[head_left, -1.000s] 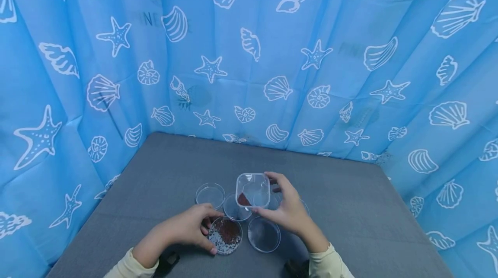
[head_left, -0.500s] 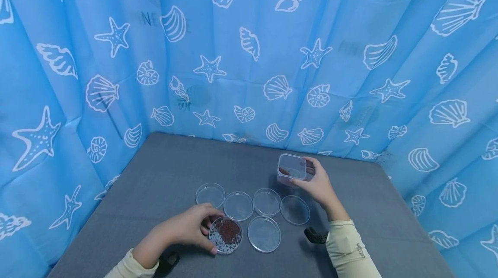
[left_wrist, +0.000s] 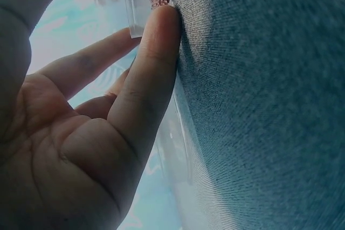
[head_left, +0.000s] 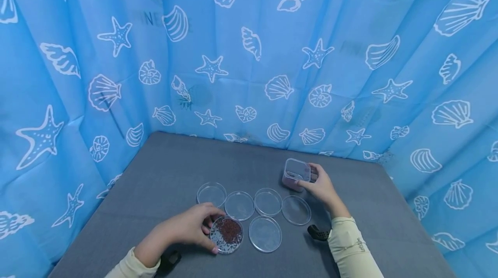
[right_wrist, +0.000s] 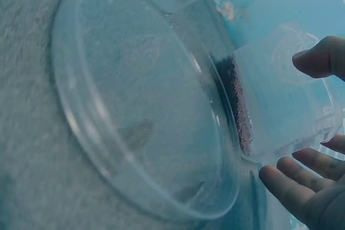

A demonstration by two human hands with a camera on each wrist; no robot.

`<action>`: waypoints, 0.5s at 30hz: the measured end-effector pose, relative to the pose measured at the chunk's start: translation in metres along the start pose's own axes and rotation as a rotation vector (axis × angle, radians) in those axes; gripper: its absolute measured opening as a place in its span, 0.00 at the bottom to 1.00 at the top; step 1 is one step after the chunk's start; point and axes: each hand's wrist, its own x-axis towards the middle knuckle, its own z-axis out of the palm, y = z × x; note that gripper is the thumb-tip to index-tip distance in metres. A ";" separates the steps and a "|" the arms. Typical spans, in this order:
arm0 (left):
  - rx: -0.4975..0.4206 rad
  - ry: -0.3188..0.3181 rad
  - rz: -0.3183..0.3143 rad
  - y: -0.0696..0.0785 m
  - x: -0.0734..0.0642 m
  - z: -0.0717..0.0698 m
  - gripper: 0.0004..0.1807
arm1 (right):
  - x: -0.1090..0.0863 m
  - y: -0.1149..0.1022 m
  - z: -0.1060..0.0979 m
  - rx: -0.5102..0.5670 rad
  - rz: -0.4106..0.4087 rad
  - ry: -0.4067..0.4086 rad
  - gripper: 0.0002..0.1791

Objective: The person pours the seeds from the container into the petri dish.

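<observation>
My left hand (head_left: 190, 228) holds the edge of a round petri dish (head_left: 226, 234) at the front of the table, thumb near side, fingers far side. Reddish-brown granules (head_left: 229, 230) lie heaped over part of that dish, with scattered grains around them. In the left wrist view the thumb (left_wrist: 161, 41) lies along the tabletop against the dish's edge. My right hand (head_left: 322, 185) is around a clear square plastic container (head_left: 297, 166) at the back right, thumb and fingers at its sides. A layer of the same granules (right_wrist: 237, 106) covers the container's bottom.
Several clear petri dishes stand in a curved row: the left one (head_left: 211, 194), two middle ones (head_left: 239, 206) (head_left: 268, 202) and the right one (head_left: 296, 210). Another dish (head_left: 265, 234) is right of the granule dish. A blue shell-print curtain (head_left: 249, 53) borders the grey table (head_left: 186, 157).
My right hand has carried the container from above the dishes to the back right and lowered it onto the table, and it is more upright now. The left hand has stayed on its dish.
</observation>
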 end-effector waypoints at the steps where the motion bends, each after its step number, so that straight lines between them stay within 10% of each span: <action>1: 0.003 -0.001 0.001 0.000 0.000 0.000 0.44 | 0.000 0.000 0.000 -0.004 0.000 -0.003 0.49; 8: 0.015 -0.005 0.001 0.000 0.000 0.000 0.44 | -0.009 0.000 -0.003 -0.194 -0.086 0.000 0.54; 15: 0.007 -0.007 0.003 0.002 -0.001 0.000 0.45 | -0.038 -0.015 -0.001 -0.488 -0.262 0.219 0.49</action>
